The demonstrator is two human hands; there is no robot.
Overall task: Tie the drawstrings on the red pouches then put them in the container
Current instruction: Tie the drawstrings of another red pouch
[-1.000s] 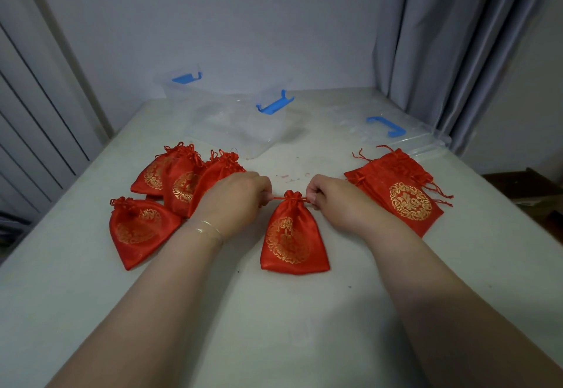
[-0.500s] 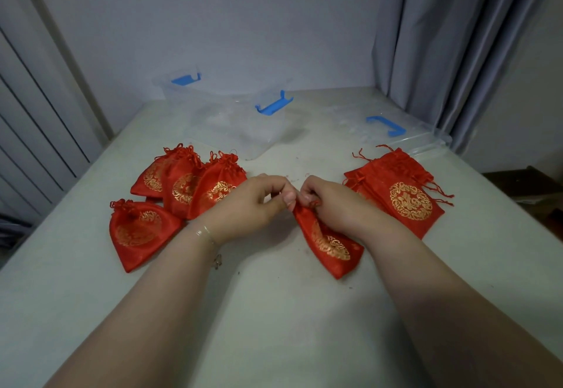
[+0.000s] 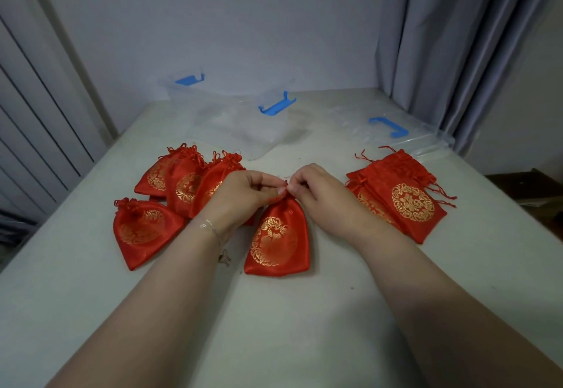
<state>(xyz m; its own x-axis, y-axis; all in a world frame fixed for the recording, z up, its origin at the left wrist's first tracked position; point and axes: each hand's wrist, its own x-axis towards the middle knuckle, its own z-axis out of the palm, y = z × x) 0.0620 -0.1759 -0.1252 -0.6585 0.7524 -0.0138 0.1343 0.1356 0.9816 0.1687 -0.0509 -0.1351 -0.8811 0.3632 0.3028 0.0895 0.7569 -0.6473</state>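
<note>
pouch (image 3: 277, 240) flat mid-desk (image 3: 274, 342) | left hand (image 3: 243, 194) and right hand (image 3: 316, 192) both pinch its gathered neck | tied pouches (image 3: 170, 192) toward left edge | loose stack (image 3: 402, 202) toward right edge | clear container (image 3: 243, 125) at far edge

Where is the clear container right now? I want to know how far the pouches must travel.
In the head view the clear container sits at the table's far side, left of centre, behind the tied pouches.
</note>
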